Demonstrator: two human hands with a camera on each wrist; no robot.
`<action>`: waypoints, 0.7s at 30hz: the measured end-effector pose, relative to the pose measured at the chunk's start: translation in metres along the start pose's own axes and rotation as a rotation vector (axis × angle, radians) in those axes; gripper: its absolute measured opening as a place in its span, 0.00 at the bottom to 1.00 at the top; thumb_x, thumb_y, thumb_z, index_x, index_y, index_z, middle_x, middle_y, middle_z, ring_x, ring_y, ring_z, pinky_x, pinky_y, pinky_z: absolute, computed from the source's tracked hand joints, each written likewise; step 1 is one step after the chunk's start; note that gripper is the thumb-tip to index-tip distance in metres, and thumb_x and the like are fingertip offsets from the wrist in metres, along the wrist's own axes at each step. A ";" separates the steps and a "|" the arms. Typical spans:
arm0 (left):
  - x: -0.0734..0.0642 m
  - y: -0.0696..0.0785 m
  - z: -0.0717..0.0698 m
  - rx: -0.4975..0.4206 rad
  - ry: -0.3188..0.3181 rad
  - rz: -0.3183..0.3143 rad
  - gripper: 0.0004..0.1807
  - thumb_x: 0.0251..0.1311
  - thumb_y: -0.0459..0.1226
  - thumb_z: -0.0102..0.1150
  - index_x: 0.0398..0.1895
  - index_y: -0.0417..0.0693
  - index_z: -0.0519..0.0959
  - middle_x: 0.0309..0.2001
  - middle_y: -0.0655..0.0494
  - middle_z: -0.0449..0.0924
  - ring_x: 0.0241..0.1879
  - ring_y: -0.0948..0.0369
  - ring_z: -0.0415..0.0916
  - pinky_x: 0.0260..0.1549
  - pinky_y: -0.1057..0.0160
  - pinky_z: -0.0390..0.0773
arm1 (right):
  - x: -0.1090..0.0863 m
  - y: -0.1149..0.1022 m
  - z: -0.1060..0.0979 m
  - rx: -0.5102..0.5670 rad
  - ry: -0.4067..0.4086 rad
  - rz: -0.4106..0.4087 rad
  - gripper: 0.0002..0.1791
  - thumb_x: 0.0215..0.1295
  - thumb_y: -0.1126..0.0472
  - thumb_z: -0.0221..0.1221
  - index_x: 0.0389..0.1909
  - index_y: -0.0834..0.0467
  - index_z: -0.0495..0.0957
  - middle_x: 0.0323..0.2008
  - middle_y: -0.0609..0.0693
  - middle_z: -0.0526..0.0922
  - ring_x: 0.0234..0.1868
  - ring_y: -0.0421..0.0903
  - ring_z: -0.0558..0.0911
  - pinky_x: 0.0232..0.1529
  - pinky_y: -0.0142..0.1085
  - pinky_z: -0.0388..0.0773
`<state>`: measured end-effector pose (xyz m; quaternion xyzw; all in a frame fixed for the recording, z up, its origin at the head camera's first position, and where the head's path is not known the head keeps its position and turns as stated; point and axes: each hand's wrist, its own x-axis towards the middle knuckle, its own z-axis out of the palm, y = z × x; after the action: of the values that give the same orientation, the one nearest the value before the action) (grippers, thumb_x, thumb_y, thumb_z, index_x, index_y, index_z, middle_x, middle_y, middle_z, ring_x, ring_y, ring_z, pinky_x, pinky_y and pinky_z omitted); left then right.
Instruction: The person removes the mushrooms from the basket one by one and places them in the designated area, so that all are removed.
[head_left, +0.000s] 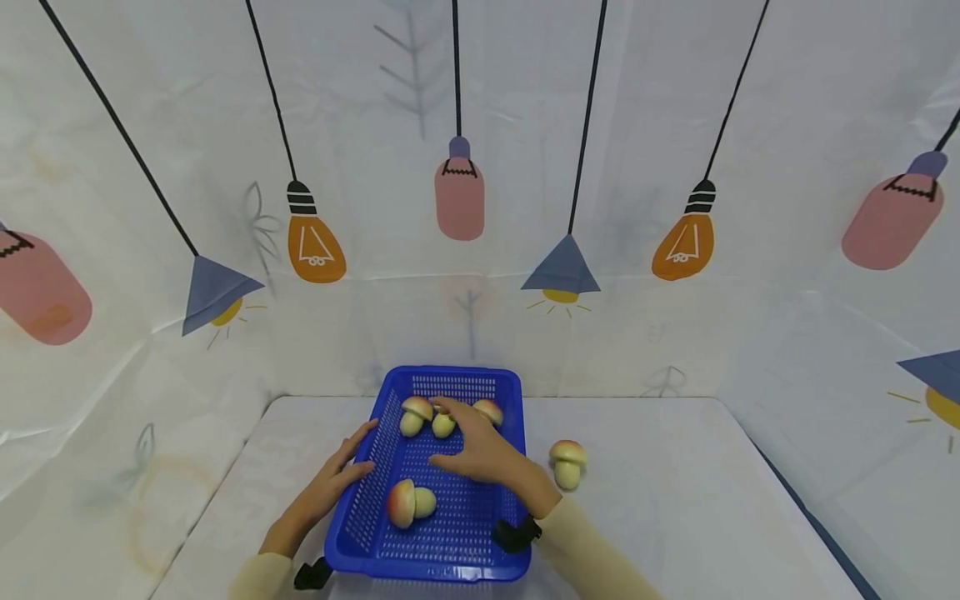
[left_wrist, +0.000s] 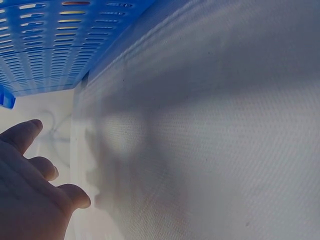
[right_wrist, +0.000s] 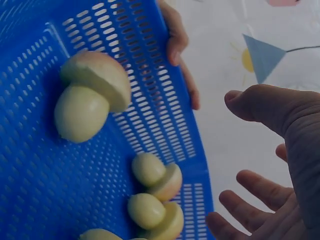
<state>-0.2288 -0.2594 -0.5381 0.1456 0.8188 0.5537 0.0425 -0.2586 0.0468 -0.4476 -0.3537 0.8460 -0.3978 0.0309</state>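
Note:
A blue plastic basket [head_left: 442,543] sits on the white table, with several toy mushrooms in it. Three of them stand in a row toward the far end, one being the mushroom [head_left: 412,421] at the left. Nearer the front another mushroom [head_left: 402,504] lies on its side. My right hand [head_left: 480,446] is over the basket, thumb and fingers spread, with nothing in its grasp; it partly hides the row behind. Along the basket's left side is my left hand [head_left: 330,479], its fingers extended at the rim. In the left wrist view the fingers look relaxed.
One more toy mushroom [head_left: 567,463] is on the table [head_left: 660,517], just right of the basket. A white cloth backdrop [head_left: 450,325] printed with lamps rises behind and at both sides. Dark wrist straps [head_left: 516,534] sit at both sleeves.

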 end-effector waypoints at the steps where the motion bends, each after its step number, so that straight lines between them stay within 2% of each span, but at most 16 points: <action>1: 0.000 0.000 0.000 0.000 -0.001 0.002 0.37 0.75 0.41 0.49 0.84 0.57 0.50 0.82 0.33 0.43 0.75 0.25 0.49 0.59 0.29 0.72 | 0.000 0.000 0.002 -0.016 -0.008 0.007 0.46 0.62 0.52 0.70 0.78 0.55 0.60 0.72 0.53 0.71 0.70 0.54 0.73 0.67 0.52 0.73; 7: 0.000 0.001 0.000 0.002 0.008 -0.014 0.37 0.75 0.42 0.50 0.83 0.59 0.51 0.82 0.34 0.43 0.75 0.25 0.49 0.59 0.28 0.71 | -0.001 -0.001 0.013 -0.051 -0.093 0.030 0.46 0.63 0.51 0.70 0.79 0.55 0.60 0.75 0.53 0.68 0.72 0.53 0.72 0.68 0.51 0.73; 10: 0.000 0.001 0.000 -0.001 0.012 -0.014 0.37 0.74 0.42 0.50 0.83 0.58 0.51 0.82 0.33 0.44 0.74 0.25 0.51 0.58 0.30 0.74 | 0.001 -0.002 0.017 -0.091 -0.145 0.018 0.46 0.63 0.52 0.70 0.78 0.57 0.60 0.74 0.54 0.69 0.73 0.52 0.71 0.70 0.48 0.71; 14: 0.000 0.000 0.000 0.001 0.011 -0.001 0.37 0.75 0.41 0.50 0.84 0.57 0.51 0.81 0.32 0.45 0.73 0.26 0.55 0.55 0.34 0.77 | 0.006 -0.004 0.022 -0.154 -0.201 0.003 0.44 0.63 0.52 0.70 0.77 0.55 0.62 0.72 0.51 0.71 0.73 0.48 0.70 0.69 0.43 0.72; 21: 0.001 0.000 0.000 -0.010 0.015 -0.026 0.37 0.75 0.42 0.50 0.84 0.59 0.51 0.81 0.34 0.46 0.72 0.28 0.58 0.55 0.38 0.79 | 0.011 -0.008 0.025 -0.177 -0.268 -0.001 0.43 0.65 0.51 0.70 0.77 0.52 0.63 0.74 0.49 0.70 0.74 0.48 0.69 0.68 0.41 0.73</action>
<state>-0.2293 -0.2594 -0.5381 0.1305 0.8181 0.5584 0.0442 -0.2542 0.0198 -0.4570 -0.4054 0.8659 -0.2708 0.1120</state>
